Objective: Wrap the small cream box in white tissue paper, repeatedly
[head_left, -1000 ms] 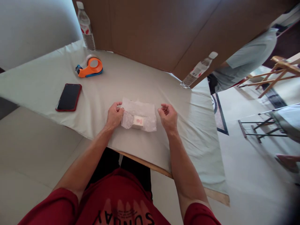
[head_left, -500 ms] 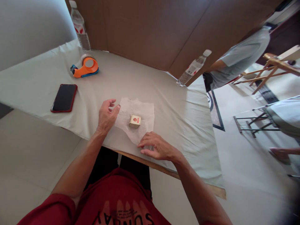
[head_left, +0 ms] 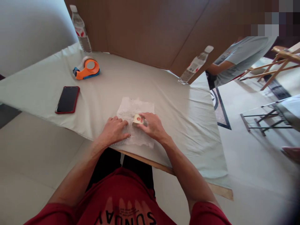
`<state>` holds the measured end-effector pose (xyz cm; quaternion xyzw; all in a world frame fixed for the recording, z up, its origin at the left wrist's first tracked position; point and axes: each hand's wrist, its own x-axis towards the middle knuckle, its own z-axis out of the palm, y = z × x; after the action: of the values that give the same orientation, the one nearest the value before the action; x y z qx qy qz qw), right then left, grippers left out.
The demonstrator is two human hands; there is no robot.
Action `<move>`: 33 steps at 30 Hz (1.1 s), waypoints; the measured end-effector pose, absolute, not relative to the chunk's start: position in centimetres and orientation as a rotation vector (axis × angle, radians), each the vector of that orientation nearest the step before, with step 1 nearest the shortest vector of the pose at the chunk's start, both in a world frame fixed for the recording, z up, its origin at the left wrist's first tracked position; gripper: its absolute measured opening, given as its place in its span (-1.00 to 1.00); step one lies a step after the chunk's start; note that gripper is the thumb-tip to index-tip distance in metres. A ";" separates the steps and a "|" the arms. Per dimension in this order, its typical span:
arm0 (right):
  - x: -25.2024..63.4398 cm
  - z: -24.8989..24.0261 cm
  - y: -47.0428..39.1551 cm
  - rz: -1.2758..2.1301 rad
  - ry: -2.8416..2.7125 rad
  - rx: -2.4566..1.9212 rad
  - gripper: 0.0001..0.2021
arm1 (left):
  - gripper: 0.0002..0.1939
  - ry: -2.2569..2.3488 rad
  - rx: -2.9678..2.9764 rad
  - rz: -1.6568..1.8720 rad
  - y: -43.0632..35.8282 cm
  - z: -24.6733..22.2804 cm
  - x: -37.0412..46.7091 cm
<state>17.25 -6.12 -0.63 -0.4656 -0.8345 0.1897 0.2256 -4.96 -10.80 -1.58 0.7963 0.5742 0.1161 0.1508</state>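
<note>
A small cream box with red print is over the middle of a translucent bubble-wrap sheet, which lies flat on the cloth-covered table. My right hand grips the box from its right side, thumb at the front edge and fingers behind. My left hand rests on the left part of the sheet, palm down with the fingers apart, holding nothing. Part of the sheet is hidden under both hands.
An orange tape dispenser and a dark phone with a red edge lie at the left. Two water bottles stand by a brown cardboard panel. Behind it at the right is a person in a grey shirt.
My right hand has moved up from the sheet's lower edge and taken hold of the box. My left hand has come down onto the sheet's left side. The sheet's lower part now lies spread out.
</note>
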 end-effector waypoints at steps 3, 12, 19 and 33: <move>21.5 -0.8 -6.7 0.462 -2.039 -1.359 -0.56 | -0.62 1.647 2.297 0.314 -10.8 -1.5 -4.8; 31.8 -2.4 -9.3 0.118 -1.873 -1.726 -0.46 | -0.66 1.633 2.238 0.375 -11.0 -1.4 -4.7; 25.4 0.2 -9.4 0.406 -1.829 -1.656 -0.57 | -0.66 1.895 1.992 0.533 -9.7 0.4 -6.8; 20.6 -3.1 -6.4 0.439 -1.967 -1.464 -0.50 | -0.84 1.858 1.869 0.738 -5.8 -0.9 -5.1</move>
<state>20.62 -6.43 -3.12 -0.5570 -0.7482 0.1668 0.3195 -5.07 -5.77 -0.90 0.6690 0.6650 0.2640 0.2013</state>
